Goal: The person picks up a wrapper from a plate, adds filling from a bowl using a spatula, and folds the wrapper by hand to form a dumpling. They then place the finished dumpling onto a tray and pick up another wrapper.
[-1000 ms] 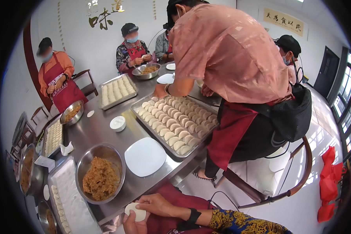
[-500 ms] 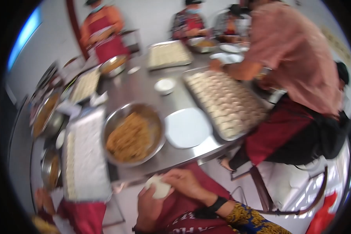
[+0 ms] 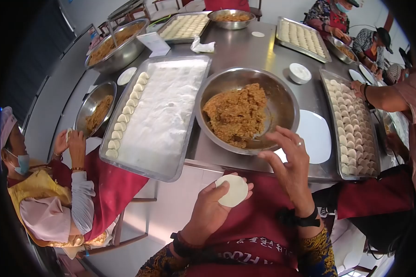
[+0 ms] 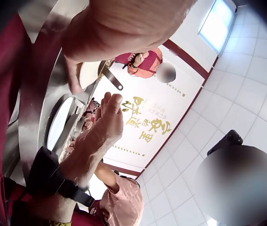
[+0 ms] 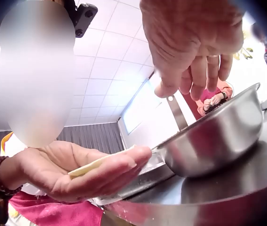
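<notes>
In the head view my left hand (image 3: 205, 210) holds a round pale dumpling wrapper (image 3: 234, 193), thumb on top and fingers beneath. My right hand (image 3: 292, 168) is raised at the near right rim of a steel bowl (image 3: 284, 99), thumb and index finger apart, nothing between them. Brown minced filling (image 3: 235, 113) is heaped in that bowl. A flat metal handle (image 5: 177, 113) with a hole in its end rises from the bowl, just below my right fingertips in the right wrist view. The left wrist view shows the same handle (image 4: 112, 79) beyond the wrapper.
Left of the bowl lies a floured tray (image 3: 164, 115) with one row of dumplings. A white plate (image 3: 316, 138) and a full dumpling tray (image 3: 376, 157) are to the right. People sit close on both sides; one (image 3: 55, 203) at left shapes a wrapper.
The head view has swung left and down toward the bowl. My right hand has let go of the wrapper and moved up to the bowl; my left hand still holds the wrapper.
</notes>
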`<state>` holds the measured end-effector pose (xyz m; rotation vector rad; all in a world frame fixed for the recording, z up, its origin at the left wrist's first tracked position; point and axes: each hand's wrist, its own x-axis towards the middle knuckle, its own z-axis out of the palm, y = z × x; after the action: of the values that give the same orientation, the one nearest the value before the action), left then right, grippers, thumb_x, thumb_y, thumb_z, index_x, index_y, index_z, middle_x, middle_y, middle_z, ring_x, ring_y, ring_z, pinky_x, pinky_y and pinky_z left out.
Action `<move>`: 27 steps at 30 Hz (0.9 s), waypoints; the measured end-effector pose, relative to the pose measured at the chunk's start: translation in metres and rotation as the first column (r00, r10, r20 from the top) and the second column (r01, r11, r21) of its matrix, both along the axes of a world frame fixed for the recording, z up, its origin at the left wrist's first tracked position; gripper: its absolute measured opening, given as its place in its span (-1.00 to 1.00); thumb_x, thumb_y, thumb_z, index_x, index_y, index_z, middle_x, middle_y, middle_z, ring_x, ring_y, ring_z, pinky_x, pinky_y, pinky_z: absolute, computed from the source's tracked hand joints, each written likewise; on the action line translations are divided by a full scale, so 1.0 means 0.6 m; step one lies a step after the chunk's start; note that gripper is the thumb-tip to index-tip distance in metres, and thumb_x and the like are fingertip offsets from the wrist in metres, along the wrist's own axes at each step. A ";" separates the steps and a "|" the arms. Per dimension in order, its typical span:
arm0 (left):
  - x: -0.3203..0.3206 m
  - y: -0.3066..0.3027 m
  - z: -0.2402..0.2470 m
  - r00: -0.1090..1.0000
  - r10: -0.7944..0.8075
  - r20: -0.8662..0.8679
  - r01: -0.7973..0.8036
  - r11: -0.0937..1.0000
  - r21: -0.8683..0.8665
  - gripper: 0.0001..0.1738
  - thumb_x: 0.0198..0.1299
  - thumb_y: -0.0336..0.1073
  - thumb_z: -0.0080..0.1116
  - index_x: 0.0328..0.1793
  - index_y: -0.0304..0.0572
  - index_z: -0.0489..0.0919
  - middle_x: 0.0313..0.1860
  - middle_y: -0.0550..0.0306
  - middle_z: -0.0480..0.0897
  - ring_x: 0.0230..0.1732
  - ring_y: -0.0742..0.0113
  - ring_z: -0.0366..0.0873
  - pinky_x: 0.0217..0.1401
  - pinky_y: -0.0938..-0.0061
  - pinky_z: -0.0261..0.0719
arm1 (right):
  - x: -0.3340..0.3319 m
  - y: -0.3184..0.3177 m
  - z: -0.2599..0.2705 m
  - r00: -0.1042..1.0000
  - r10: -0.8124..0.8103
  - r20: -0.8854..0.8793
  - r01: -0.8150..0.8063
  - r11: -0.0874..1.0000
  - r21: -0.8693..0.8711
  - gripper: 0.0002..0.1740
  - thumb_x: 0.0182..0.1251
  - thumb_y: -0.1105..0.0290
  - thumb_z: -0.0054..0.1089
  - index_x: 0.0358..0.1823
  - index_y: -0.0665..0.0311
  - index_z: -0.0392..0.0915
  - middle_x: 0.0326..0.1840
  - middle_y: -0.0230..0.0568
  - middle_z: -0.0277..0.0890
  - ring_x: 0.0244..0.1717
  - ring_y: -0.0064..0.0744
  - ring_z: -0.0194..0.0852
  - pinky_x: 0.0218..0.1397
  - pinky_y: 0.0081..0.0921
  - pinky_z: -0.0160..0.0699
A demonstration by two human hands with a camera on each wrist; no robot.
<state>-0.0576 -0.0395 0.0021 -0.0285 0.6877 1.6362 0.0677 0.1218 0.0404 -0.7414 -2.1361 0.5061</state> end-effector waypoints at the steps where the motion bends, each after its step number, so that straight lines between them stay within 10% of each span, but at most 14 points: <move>1: -0.004 0.001 -0.001 1.000 0.011 0.003 -0.011 1.000 -0.006 -0.62 0.44 -0.37 -0.02 0.29 -0.43 0.35 0.17 -0.32 0.53 0.29 -0.29 0.48 0.45 -0.16 0.39 | -0.015 0.004 0.002 1.000 0.011 0.003 -0.011 1.000 -0.006 -0.60 0.11 0.28 0.48 -0.03 0.25 0.65 -0.05 -0.09 0.63 0.14 -0.06 0.51 0.12 -0.26 0.50; 10: -0.024 0.008 -0.016 0.995 0.046 0.089 -0.044 0.999 -0.027 -0.62 0.44 -0.40 -0.06 0.28 -0.51 0.34 0.16 -0.32 0.53 0.29 -0.30 0.48 0.46 -0.17 0.37 | -0.061 0.051 0.001 0.975 0.183 0.127 -0.182 0.983 -0.021 -0.86 0.22 0.34 0.38 -0.31 0.25 0.74 -0.34 -0.23 0.71 -0.13 -0.18 0.62 0.03 -0.34 0.52; 16: -0.033 0.022 -0.027 0.999 0.033 0.028 -0.031 0.998 -0.054 -0.62 0.45 -0.38 -0.09 0.29 -0.47 0.35 0.19 -0.35 0.52 0.32 -0.30 0.45 0.48 -0.19 0.33 | -0.006 0.057 0.031 0.990 0.030 -0.137 -0.081 0.922 -0.380 -0.88 0.31 0.40 0.32 -0.23 0.29 0.74 -0.27 -0.24 0.73 -0.08 -0.38 0.63 0.04 -0.45 0.55; 27: -0.044 0.053 -0.017 0.996 0.029 0.083 -0.027 0.999 -0.024 -0.48 0.57 -0.11 -0.35 0.36 -0.46 0.27 0.31 -0.27 0.46 0.41 -0.29 0.34 0.52 -0.19 0.26 | -0.012 0.069 -0.005 0.990 0.098 -0.102 -0.138 0.836 -0.531 -0.82 0.35 0.33 0.32 -0.17 0.27 0.75 -0.21 -0.24 0.71 -0.12 -0.47 0.60 -0.02 -0.52 0.58</move>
<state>-0.0842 -0.0076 -0.0080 -0.1230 0.6451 1.6448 0.0605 0.1633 0.0376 -0.8773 -1.9898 1.2172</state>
